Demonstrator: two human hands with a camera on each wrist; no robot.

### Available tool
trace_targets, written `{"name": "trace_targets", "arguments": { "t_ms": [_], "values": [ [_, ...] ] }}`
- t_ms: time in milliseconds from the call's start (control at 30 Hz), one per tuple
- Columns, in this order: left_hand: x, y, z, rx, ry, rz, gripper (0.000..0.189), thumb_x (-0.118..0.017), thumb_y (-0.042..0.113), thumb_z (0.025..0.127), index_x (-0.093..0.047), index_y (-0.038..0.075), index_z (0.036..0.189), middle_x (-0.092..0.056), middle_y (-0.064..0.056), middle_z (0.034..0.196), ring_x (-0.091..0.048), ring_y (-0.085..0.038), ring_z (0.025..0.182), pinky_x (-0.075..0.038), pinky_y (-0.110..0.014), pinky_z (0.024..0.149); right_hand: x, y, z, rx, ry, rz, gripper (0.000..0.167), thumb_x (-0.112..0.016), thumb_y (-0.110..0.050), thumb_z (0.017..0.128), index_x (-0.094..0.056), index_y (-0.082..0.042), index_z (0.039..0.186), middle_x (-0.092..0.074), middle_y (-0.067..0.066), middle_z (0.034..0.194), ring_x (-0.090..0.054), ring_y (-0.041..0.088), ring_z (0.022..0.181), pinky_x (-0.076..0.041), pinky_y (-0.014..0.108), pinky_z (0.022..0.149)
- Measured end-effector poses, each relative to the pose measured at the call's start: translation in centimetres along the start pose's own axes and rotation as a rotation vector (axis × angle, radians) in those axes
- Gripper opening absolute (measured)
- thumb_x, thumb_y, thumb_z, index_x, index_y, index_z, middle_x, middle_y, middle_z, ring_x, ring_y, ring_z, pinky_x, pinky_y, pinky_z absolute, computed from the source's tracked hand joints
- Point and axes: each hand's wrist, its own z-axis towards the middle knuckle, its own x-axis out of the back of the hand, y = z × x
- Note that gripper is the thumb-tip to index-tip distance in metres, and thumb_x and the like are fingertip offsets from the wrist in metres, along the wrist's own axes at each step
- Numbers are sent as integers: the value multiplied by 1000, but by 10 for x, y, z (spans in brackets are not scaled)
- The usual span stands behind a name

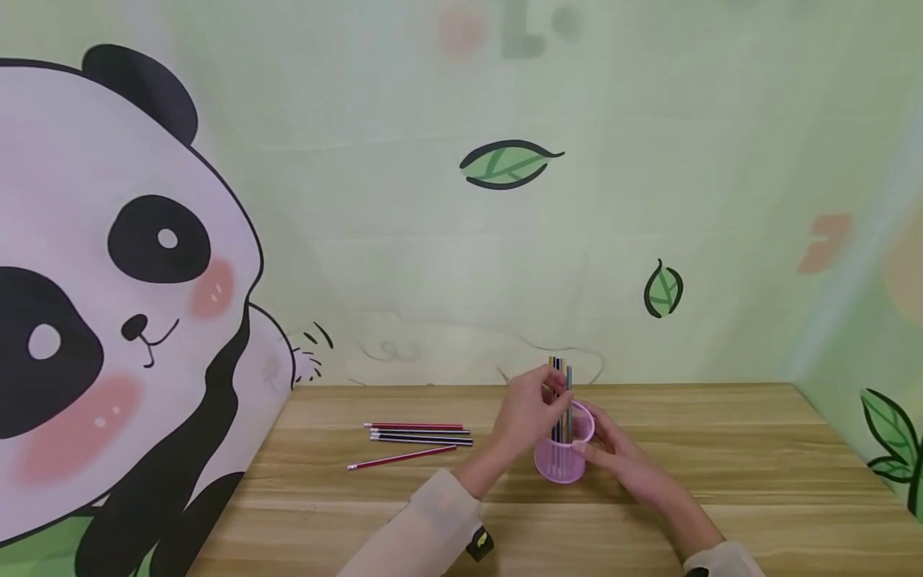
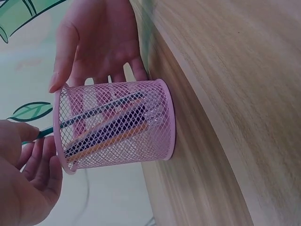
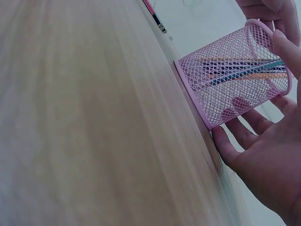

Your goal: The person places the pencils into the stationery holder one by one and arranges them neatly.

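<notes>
While I watched remotely, I logged: one pink mesh cup (image 1: 577, 465), upright short of the desk (image 1: 757, 457)'s back edge, steadied by the right hand (image 1: 623, 457), curled round it, presumably against tipping; one green pencil (image 2: 49, 130), pinched by the left hand (image 1: 530, 405), its lower end inside; loose pencils (image 1: 421, 439), lying towards the back-left corner, apparently within reach; last, a panda backdrop (image 1: 404, 240).

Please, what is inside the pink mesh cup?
Inside the pink mesh cup: several pencils, dark and orange, plus a teal one. The left hand covers part of them, and they overlap, so their exact number cannot be seen.
</notes>
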Motion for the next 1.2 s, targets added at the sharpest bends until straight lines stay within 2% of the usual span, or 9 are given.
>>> {"name": "trace_targets", "arguments": {
  "t_ms": [167, 300, 467, 633, 800, 1033, 1200],
  "values": [
    [0, -2, -2, -5, 5, 21, 10, -77, 13, 98, -71, 9, 105, -71, 3, 94, -63, -3, 76, -56, -18, 68, 0, 0, 0, 1, 4, 1, 66, -61, -15, 107, -29, -11, 165, -38, 25, 165, -31, 51, 151, -22, 72, 119],
    [1, -6, -6, -42, -2, 37, 12, -76, 13, 99, -73, 7, 109, -73, 1, 98, -64, -2, 79, -56, -17, 71, -1, 0, -1, 0, 4, -1, 67, -61, -15, 107, -29, -11, 165, -38, 26, 164, -31, 52, 152, -22, 71, 120],
    [12, -13, -11, -75, -36, 63, 16, -72, 16, 102, -74, 7, 115, -73, 2, 101, -65, -3, 87, -56, -18, 78, -3, -2, -1, -8, 4, 3, 67, -61, -17, 107, -29, -11, 166, -37, 26, 165, -29, 51, 153, -21, 71, 120],
    [36, -24, -17, -86, -38, 75, 15, -72, 15, 102, -73, 8, 115, -73, 2, 100, -66, -6, 89, -57, -22, 79, -2, -2, -2, -27, 3, 23, 68, -61, -17, 107, -27, -13, 166, -36, 25, 166, -27, 49, 154, -20, 69, 121],
    [66, -44, -25, -71, -34, 101, 9, -72, 13, 102, -73, 10, 110, -71, 3, 96, -66, -9, 86, -58, -26, 78, -2, -2, -3, -49, 14, 16, 69, -62, -18, 107, -27, -14, 166, -37, 26, 164, -29, 51, 153, -21, 71, 121],
    [109, -78, -41, 43, -201, 313, 7, -74, 16, 101, -72, 11, 104, -65, 5, 92, -61, -11, 84, -56, -29, 76, -3, -3, -3, -61, 11, 13, 69, -62, -20, 107, -28, -15, 166, -37, 26, 165, -28, 51, 153, -20, 72, 120],
    [126, -97, -52, 96, -295, 443, 5, -77, 11, 97, -73, 12, 96, -64, 4, 88, -59, -13, 81, -55, -32, 75, -3, -2, -2, -65, 14, 23, 69, -63, -20, 107, -29, -16, 166, -36, 25, 165, -27, 50, 154, -17, 72, 121]
  ]
}}
